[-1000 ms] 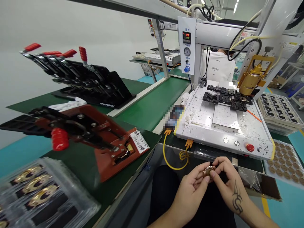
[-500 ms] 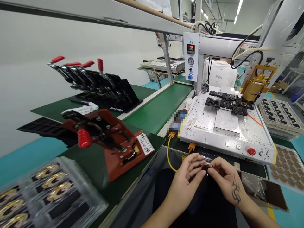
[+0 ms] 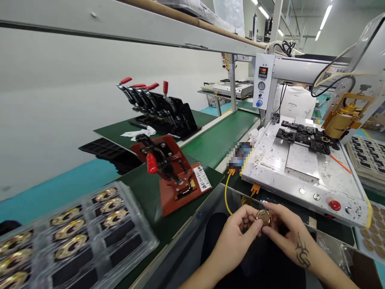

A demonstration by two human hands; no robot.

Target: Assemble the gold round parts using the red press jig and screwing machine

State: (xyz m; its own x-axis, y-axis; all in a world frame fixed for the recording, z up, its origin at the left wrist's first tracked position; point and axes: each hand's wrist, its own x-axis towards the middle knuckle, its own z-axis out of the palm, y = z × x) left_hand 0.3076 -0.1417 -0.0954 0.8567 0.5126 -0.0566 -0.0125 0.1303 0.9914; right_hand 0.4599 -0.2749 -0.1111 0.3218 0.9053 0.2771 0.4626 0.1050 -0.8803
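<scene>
A small round gold-rimmed disc (image 3: 263,217) with a brownish face is held between my two hands above my lap. My left hand (image 3: 240,235) pinches its left side, the thumb on the near edge and the fingers curled behind. On the other side my right hand (image 3: 285,228) grips the rim between thumb and forefinger. The disc's face is tilted up toward me; its underside is hidden by the fingers. To the left of my hands stands a red-brown clamp fixture (image 3: 183,180) with a red handle.
A clear tray (image 3: 141,237) with gold ring-shaped parts lies at left. Several black toggle clamps (image 3: 162,108) stand behind. A white press machine (image 3: 300,176) bears black fixtures under a gold head (image 3: 338,120). Round brown discs (image 3: 375,228) lie at right; a person (image 3: 296,100) sits beyond.
My view has swung left, so the scene sits farther right. The disc has tilted, and its face shows more plainly; the left fingers have curled in around it.
</scene>
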